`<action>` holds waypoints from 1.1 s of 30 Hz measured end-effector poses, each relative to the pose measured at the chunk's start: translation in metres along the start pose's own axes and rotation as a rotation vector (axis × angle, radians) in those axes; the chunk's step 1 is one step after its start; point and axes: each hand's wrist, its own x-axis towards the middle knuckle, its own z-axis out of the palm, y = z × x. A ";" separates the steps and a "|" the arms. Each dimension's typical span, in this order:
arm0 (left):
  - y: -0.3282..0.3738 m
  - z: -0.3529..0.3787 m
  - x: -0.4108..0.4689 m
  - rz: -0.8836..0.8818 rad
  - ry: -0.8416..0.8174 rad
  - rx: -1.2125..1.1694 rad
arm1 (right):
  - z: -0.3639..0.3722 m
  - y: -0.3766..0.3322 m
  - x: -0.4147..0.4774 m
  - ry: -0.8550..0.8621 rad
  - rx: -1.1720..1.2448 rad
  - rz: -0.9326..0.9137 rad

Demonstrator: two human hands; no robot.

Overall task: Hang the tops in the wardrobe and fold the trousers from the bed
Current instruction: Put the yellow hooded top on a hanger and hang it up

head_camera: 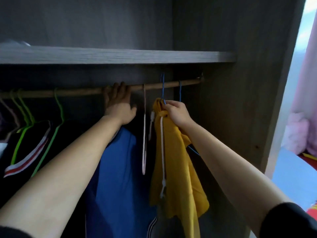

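The yellow top (173, 152) hangs bunched and creased with a white drawstring (162, 152) trailing down its front. It sits on a blue hanger (163, 88), whose hook rises above the rail (77, 92). The right hand (176, 114), at 3 o'clock of the left hand (120, 103), has a narrow grip pinching the hanger's neck and the collar. The left hand's fingers curl over the rail, thumb spread; both arms reach up.

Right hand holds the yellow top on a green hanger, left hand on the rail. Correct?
No. The hanger is blue, not green, as the head view shows. The right hand does hold the yellow top, and the left hand is on the rail.
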 end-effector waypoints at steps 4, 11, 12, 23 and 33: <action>-0.009 0.018 -0.002 0.047 0.091 0.057 | 0.011 0.042 0.022 -0.018 -0.129 0.028; -0.009 0.020 -0.005 0.044 0.092 0.019 | 0.015 0.061 0.013 -0.022 -0.190 0.026; -0.008 0.017 -0.006 0.037 0.092 0.009 | 0.014 0.059 0.010 -0.026 -0.218 0.014; 0.033 0.068 -0.139 -0.034 0.061 -0.354 | 0.017 0.084 -0.083 0.106 -0.449 -0.047; 0.080 0.120 -0.304 -0.044 -0.312 -0.459 | 0.011 0.192 -0.244 0.051 -0.885 0.036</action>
